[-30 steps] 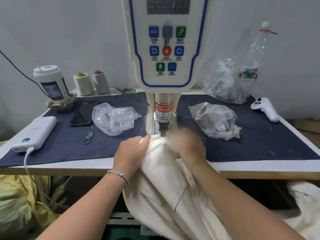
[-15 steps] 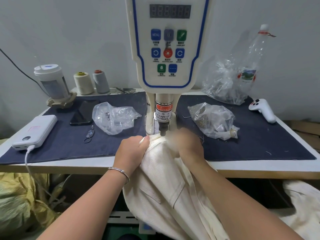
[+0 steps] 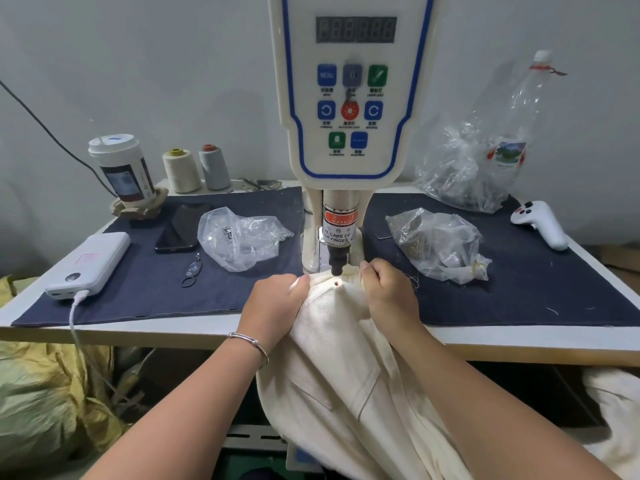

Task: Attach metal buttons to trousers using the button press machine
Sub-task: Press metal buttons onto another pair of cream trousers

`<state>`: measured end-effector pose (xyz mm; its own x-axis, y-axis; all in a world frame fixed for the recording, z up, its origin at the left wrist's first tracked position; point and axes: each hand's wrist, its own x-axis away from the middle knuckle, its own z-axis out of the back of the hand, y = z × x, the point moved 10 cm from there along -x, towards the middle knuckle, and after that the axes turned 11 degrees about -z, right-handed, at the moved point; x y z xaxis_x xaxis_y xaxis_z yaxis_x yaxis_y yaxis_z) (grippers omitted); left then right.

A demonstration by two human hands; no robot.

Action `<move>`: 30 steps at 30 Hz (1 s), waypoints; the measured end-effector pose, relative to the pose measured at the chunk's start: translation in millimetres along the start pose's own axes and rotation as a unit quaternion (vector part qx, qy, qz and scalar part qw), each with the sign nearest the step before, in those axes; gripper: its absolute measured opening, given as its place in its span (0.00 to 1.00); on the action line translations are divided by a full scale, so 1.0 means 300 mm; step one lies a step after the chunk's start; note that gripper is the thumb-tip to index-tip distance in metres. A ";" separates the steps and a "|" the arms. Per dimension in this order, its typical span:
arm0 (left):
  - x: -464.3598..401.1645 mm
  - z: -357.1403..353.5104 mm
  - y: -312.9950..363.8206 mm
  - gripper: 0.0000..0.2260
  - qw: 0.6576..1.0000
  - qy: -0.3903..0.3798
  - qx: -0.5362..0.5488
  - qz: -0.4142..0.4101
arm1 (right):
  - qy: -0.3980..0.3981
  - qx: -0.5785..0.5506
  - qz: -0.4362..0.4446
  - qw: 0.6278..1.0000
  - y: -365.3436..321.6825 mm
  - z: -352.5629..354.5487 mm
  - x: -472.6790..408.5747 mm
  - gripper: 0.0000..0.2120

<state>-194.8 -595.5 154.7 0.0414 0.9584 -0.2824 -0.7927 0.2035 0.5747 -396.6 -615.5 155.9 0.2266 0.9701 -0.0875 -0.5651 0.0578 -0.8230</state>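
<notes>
Item: cream twill trousers (image 3: 349,393), draped from the table edge (image 3: 138,336) at lower centre of the frame, the waistband (image 3: 334,280) drawn up beneath the punch (image 3: 337,259) of the button press machine (image 3: 349,98) at centre. A small red dot (image 3: 337,282) is seen on the cloth just below the punch tip; whether it is a laser mark or a button part cannot be told.

Left hand (image 3: 273,306): curled round a bunched fold of waistband, left of the punch. Right hand (image 3: 389,291): fingers curled, the waistband edge pinched just right of the punch. The cloth between the two is held taut.

Handling, as judged: the fabric is soft, limp and fairly light, prone to sag and slide off the table under its own hanging weight; it is best held at the firmer waistband, close on either side of the punch, with fingertips kept clear of the tip, as the warning label (image 3: 338,226) advises.

Also listed: clear bag of silver parts (image 3: 242,237), left of centre; clear bag of darker parts (image 3: 436,244), right of centre.

Obscured: the lower die is covered by cloth; no button is visible in place; the display (image 3: 356,29) at top is unlit; the trouser legs are cut off at the bottom edge.
</notes>
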 end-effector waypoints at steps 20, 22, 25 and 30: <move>0.094 0.048 0.041 0.25 0.974 -0.023 0.213 0.072 | -0.272 -0.208 -0.256 0.904 -0.063 0.063 0.165 0.08; 0.145 0.030 0.033 0.22 0.963 -0.073 0.239 0.098 | -0.342 -0.239 -0.264 0.870 -0.082 0.048 0.229 0.12; 0.214 0.024 0.037 0.15 0.956 -0.151 0.231 0.102 | -0.419 -0.252 -0.243 0.838 -0.141 0.053 0.299 0.09; 0.268 0.068 0.142 0.26 0.799 -0.224 0.551 0.086 | -0.499 -0.165 -0.111 0.843 -0.302 0.077 0.395 0.03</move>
<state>-212.9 -505.6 172.3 0.3989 0.9163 0.0350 0.1967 -0.1228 0.9728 -336.9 -500.3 233.1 -0.5761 0.6685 0.4702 -0.3081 0.3552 -0.8825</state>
